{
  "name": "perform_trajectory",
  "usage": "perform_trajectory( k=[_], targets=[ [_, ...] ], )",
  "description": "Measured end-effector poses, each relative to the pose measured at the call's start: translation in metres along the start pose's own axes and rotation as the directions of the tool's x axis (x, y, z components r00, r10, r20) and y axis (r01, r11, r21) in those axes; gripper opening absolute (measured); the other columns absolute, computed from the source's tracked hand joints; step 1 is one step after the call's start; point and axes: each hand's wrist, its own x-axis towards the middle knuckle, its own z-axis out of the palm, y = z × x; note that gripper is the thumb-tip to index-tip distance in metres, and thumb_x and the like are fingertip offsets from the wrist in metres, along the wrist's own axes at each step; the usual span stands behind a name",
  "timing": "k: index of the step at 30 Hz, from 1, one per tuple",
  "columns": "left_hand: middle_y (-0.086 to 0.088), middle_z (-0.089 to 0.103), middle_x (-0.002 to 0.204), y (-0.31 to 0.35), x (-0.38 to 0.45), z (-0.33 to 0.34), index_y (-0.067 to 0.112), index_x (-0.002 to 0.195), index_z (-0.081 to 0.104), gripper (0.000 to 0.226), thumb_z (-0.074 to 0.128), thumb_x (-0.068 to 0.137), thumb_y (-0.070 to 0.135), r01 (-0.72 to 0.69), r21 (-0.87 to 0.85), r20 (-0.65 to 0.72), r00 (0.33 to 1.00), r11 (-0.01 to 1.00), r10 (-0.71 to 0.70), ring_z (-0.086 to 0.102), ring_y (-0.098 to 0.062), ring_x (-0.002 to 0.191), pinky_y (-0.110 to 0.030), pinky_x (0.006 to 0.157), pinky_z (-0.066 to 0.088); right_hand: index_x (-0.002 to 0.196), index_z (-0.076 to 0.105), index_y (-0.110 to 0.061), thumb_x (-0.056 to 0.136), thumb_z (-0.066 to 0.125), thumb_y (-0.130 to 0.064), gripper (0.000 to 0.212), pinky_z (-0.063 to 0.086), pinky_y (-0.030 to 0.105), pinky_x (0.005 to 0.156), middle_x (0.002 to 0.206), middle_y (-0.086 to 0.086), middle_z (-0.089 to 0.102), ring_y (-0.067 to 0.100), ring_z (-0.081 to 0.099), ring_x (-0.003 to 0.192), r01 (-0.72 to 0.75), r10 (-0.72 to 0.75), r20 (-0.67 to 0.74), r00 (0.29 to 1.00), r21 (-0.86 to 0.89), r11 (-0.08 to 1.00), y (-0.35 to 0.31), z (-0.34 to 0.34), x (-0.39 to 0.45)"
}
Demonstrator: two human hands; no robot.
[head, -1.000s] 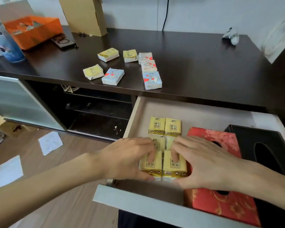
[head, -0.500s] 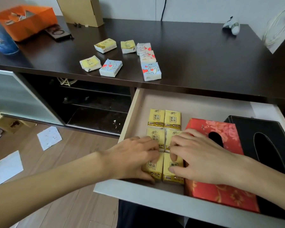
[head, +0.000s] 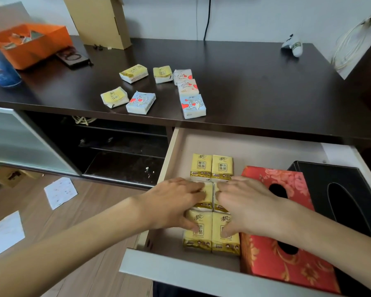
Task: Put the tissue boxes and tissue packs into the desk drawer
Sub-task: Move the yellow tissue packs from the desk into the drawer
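The desk drawer [head: 180, 273] stands pulled open. Inside at the left lie yellow tissue packs in three rows of two: a back row [head: 211, 167], a middle row under my fingers and a front row [head: 210, 241]. A red floral tissue box [head: 287, 266] lies beside them, and a black tissue box [head: 351, 189] sits at the right. My left hand [head: 171, 202] and my right hand [head: 248, 204] rest flat on the middle packs, thumbs touching the front row. Several more packs lie on the dark desk top [head: 255, 93], among them a blue one [head: 140, 102] and a yellow one [head: 114, 97].
An orange box [head: 30, 43], a cardboard box [head: 99, 20] and a blue bottle [head: 0, 69] stand at the desk's back left, and a small white object [head: 292, 45] at the back right. Dark open shelves [head: 124, 151] are left of the drawer. Paper sheets [head: 60, 191] lie on the wooden floor.
Both hands slid back from the front row of yellow packs onto the middle row. The front two packs now lie uncovered in the drawer. The camera view shifted slightly.
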Motion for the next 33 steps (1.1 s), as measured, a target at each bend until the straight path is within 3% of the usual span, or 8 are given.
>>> perform_trajectory(
  k=[2, 5, 9, 14, 18, 21, 27, 33],
  targets=[
    [-0.003, 0.049, 0.144, 0.000, 0.000, 0.001, 0.018, 0.131, 0.053, 0.070, 0.064, 0.080, 0.065, -0.004, -0.022, 0.001, 1.000, 1.000, 0.004, 0.049, -0.027, 0.130, -0.041, 0.108, 0.040, 0.111, 0.071, -0.013, 0.077, 0.076, -0.062, 0.060, 0.042, 0.037, 0.101, 0.118, 0.003, 0.065, 0.025, 0.062, 0.111, -0.009, 0.009, -0.013, 1.000, -0.017, 1.000, 0.000, 0.000, 0.000],
    [-0.005, 0.048, 0.146, -0.001, -0.002, 0.001, 0.019, 0.134, 0.053, 0.071, 0.063, 0.082, 0.066, -0.007, -0.025, -0.015, 1.000, 1.000, 0.007, 0.047, -0.027, 0.133, -0.041, 0.109, 0.039, 0.109, 0.071, -0.014, 0.079, 0.073, -0.062, 0.056, 0.039, 0.036, 0.102, 0.114, 0.001, 0.063, 0.023, 0.060, 0.110, -0.013, 0.012, -0.048, 0.999, -0.014, 1.000, 0.002, 0.001, -0.001],
    [0.000, 0.046, 0.149, -0.001, -0.004, -0.002, 0.023, 0.135, 0.053, 0.072, 0.053, 0.082, 0.073, 0.013, 0.028, -0.077, 0.997, 1.000, -0.011, 0.042, -0.020, 0.137, -0.037, 0.113, 0.031, 0.109, 0.069, -0.019, 0.086, 0.058, -0.064, 0.052, 0.041, 0.035, 0.095, 0.106, -0.006, 0.057, 0.019, 0.054, 0.108, -0.010, 0.023, -0.151, 0.988, 0.087, 0.996, 0.011, 0.000, -0.003],
    [0.007, 0.054, 0.139, -0.011, 0.002, -0.020, 0.025, 0.132, 0.057, 0.064, 0.049, 0.087, 0.069, 0.092, -0.065, -0.234, 0.967, 0.994, -0.105, 0.052, -0.014, 0.125, -0.035, 0.104, 0.042, 0.105, 0.067, -0.024, 0.098, 0.049, -0.047, 0.030, 0.043, 0.034, 0.084, 0.102, -0.008, 0.062, 0.017, 0.059, 0.105, -0.031, 0.096, -0.280, 0.955, 0.229, 0.973, 0.036, -0.008, 0.008],
    [0.001, 0.046, 0.150, -0.016, 0.018, -0.022, 0.019, 0.142, 0.048, 0.062, 0.048, 0.094, 0.058, 0.128, -0.047, -0.158, 0.978, 0.991, -0.134, 0.049, -0.020, 0.132, -0.036, 0.109, 0.040, 0.110, 0.063, -0.019, 0.100, 0.043, -0.023, 0.023, 0.047, 0.040, 0.094, 0.110, -0.003, 0.063, 0.024, 0.061, 0.108, -0.033, 0.073, -0.202, 0.977, 0.194, 0.980, 0.049, -0.004, 0.025],
    [-0.001, 0.053, 0.140, -0.016, 0.029, -0.019, 0.016, 0.131, 0.055, 0.053, 0.047, 0.095, 0.054, 0.141, -0.032, -0.089, 0.986, 0.989, -0.144, 0.056, -0.023, 0.121, -0.040, 0.104, 0.044, 0.105, 0.065, -0.016, 0.096, 0.040, -0.014, 0.026, 0.051, 0.045, 0.091, 0.105, -0.001, 0.061, 0.028, 0.063, 0.103, -0.067, 0.087, -0.119, 0.989, 0.164, 0.984, 0.053, -0.003, 0.030],
    [0.001, 0.058, 0.134, -0.014, 0.035, -0.011, 0.018, 0.130, 0.057, 0.051, 0.042, 0.095, 0.054, 0.145, -0.066, -0.125, 0.980, 0.987, -0.152, 0.058, -0.022, 0.119, -0.042, 0.095, 0.050, 0.085, 0.056, -0.017, 0.090, 0.040, -0.012, 0.017, 0.055, 0.046, 0.082, 0.095, 0.001, 0.059, 0.027, 0.063, 0.090, -0.100, 0.117, -0.070, 0.991, 0.207, 0.973, 0.060, -0.002, 0.029],
    [0.003, 0.054, 0.140, -0.017, 0.034, -0.013, 0.020, 0.134, 0.056, 0.048, 0.047, 0.096, 0.048, 0.122, -0.094, -0.167, 0.976, 0.988, -0.136, 0.050, -0.018, 0.127, -0.039, 0.103, 0.044, 0.097, 0.065, -0.020, 0.099, 0.039, -0.022, 0.027, 0.051, 0.041, 0.080, 0.102, -0.004, 0.058, 0.020, 0.059, 0.097, -0.061, 0.106, -0.144, 0.984, 0.286, 0.956, 0.065, 0.002, 0.030]
  ],
)
